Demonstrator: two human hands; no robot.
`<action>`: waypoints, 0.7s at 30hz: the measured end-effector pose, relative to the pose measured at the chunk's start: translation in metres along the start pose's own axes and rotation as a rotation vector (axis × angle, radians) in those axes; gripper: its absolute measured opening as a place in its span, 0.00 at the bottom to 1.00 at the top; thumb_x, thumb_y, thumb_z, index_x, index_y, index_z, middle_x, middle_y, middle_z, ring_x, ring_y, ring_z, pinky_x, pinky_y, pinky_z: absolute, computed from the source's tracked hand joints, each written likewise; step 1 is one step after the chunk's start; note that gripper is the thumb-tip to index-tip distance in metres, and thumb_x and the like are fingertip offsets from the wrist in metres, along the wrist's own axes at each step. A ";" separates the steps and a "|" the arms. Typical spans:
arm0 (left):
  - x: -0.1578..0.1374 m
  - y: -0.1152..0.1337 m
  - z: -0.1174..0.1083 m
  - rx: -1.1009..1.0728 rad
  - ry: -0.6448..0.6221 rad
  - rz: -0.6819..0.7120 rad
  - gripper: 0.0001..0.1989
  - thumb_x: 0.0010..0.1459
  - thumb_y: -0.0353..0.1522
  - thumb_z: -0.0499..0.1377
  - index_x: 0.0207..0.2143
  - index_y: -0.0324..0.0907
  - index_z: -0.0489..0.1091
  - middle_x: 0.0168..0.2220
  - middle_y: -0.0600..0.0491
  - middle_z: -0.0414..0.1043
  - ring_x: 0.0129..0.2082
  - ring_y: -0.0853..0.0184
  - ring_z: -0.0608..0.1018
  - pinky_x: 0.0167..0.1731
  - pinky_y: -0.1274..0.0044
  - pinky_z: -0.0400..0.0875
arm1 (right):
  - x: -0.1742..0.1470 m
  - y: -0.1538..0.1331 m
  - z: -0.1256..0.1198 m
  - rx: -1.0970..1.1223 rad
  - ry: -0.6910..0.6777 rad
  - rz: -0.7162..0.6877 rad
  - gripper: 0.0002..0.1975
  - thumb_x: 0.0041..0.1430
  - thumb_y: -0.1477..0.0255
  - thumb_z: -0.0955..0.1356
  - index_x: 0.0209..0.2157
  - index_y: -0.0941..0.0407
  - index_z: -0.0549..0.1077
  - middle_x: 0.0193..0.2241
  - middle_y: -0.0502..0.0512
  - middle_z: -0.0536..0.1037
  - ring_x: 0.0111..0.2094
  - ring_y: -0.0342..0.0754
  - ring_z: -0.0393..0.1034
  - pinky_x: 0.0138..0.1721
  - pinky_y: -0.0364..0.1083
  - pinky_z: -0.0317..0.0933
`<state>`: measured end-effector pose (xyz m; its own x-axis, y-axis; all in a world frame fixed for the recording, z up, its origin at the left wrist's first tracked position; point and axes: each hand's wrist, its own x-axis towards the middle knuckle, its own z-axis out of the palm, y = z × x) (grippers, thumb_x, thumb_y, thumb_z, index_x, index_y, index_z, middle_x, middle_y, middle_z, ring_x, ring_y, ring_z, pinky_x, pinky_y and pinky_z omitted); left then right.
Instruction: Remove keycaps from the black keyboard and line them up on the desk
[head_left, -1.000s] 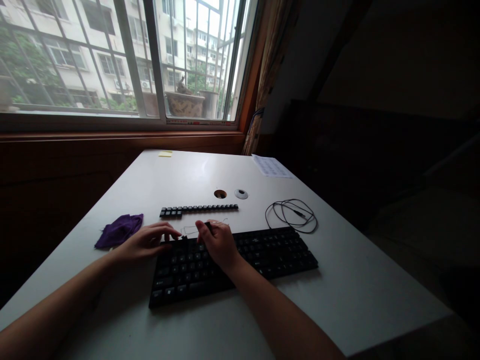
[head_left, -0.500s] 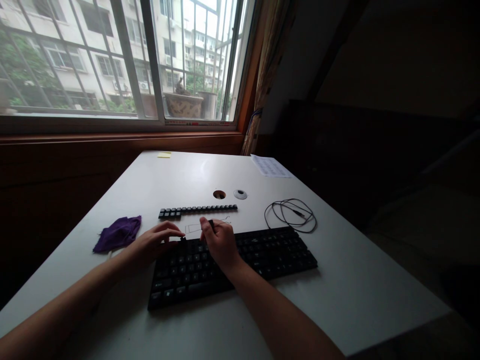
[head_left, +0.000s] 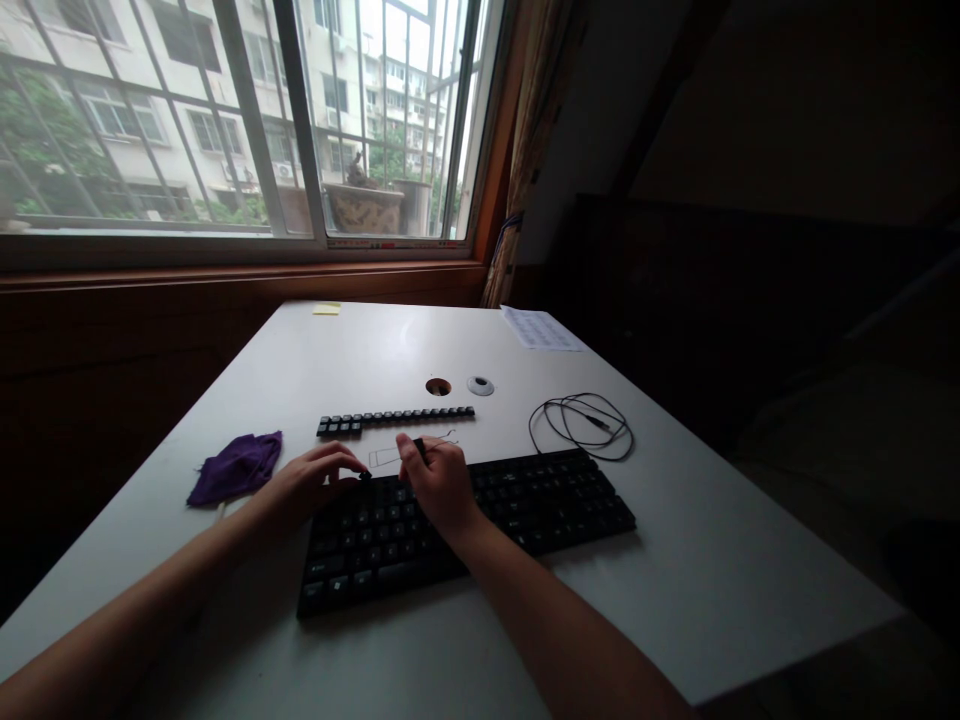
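A black keyboard (head_left: 525, 510) lies slightly askew in front of me, with its upper left part partly covered by my hands. My left hand (head_left: 326, 475) is at its upper left edge, thumb and fingertips closed on a small black keycap (head_left: 365, 476). My right hand (head_left: 439, 480) is closed over the keyboard's upper middle, gripping a dark stubby tool (head_left: 421, 450) whose lower end is hidden by the fingers. Just behind it, a thin wire keycap puller (head_left: 384, 458) rests on the table. Beyond stands a row of loose keycaps (head_left: 405, 415), with a short second row at its left.
A purple cloth (head_left: 236, 468) lies left of my left hand. The keyboard's coiled cable (head_left: 585, 425) is at the right. Farther back on the white table (head_left: 352, 360) are a cable hole (head_left: 438, 387), its round cover (head_left: 480, 386), printed paper (head_left: 544, 328) and a yellow note (head_left: 326, 310).
Both hands keep nearly the same places and grips. The view has shifted very slightly; the keyboard and the loose keycaps stay put.
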<state>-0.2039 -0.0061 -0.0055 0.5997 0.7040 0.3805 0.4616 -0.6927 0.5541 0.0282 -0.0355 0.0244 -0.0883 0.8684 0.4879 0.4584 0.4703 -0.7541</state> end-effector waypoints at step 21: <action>-0.002 -0.015 -0.014 -0.241 0.015 -0.155 0.10 0.65 0.37 0.56 0.40 0.40 0.71 0.39 0.49 0.73 0.39 0.64 0.75 0.38 0.75 0.72 | -0.002 0.006 0.005 -0.114 0.030 -0.029 0.24 0.68 0.63 0.61 0.18 0.55 0.70 0.20 0.50 0.71 0.26 0.44 0.69 0.34 0.43 0.60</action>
<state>-0.2211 0.0052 -0.0037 0.5238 0.8018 0.2876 0.3768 -0.5208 0.7660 0.0267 -0.0333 0.0169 -0.0770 0.8487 0.5233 0.5536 0.4729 -0.6855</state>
